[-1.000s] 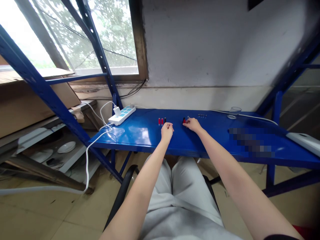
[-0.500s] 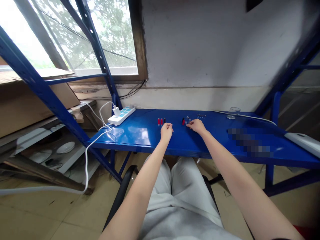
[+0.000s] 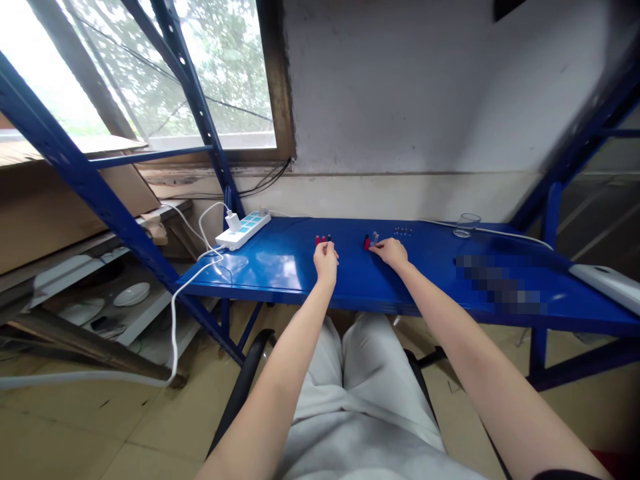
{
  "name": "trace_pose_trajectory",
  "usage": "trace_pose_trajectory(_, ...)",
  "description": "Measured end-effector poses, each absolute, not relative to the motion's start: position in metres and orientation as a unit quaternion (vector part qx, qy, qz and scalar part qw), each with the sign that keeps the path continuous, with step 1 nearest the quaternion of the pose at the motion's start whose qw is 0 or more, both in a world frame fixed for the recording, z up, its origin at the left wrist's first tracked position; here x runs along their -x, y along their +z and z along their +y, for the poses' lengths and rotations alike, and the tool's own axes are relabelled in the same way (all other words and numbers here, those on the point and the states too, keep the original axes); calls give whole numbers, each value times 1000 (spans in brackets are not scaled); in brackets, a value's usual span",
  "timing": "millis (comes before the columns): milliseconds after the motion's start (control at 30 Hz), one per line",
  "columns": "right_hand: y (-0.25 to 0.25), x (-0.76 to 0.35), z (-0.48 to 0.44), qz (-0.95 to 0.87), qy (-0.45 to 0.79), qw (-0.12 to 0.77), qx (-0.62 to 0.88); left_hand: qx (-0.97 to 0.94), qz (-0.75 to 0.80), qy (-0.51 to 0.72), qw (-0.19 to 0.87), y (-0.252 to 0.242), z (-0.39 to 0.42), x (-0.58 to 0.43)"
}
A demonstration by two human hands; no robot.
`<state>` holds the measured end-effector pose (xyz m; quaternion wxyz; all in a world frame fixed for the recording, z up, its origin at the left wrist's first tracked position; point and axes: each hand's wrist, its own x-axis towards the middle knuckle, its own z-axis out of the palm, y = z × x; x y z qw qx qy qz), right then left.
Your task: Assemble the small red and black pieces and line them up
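My left hand (image 3: 325, 257) rests on the blue metal shelf (image 3: 280, 267), fingers curled, its fingertips touching a short row of small red and black upright pieces (image 3: 323, 239). My right hand (image 3: 391, 252) lies a little to the right, fingers pinched close beside a red and black piece (image 3: 367, 243) and a small clear part (image 3: 375, 236). What either hand holds, if anything, is too small to make out. A cluster of tiny dark pieces (image 3: 403, 232) sits just behind my right hand.
A white power strip (image 3: 244, 230) with a plugged charger and white cable lies at the shelf's left back corner. A clear glass (image 3: 468, 225) stands at the back right. Blue rack posts (image 3: 75, 170) rise on both sides. A white object (image 3: 607, 280) lies far right.
My left hand has slid left and forward to the row of red and black pieces. My right hand shifted slightly near the red piece.
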<state>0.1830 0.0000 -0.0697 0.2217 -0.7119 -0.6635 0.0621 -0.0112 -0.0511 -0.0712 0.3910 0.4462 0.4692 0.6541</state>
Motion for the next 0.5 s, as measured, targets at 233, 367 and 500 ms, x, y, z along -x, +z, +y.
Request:
trace_pose_trajectory(233,-67,-185,3,-669,82,215,707,-357,478,695,401,-69,-49,15)
trace_pose_trajectory(367,-59,-189,3,-680,122,196,696,-328,477,712,396,-70,-47,16)
trace_pose_trajectory(500,-45,-183,-12,-664,142,191,709,-326,479,719,383,-69,-47,15)
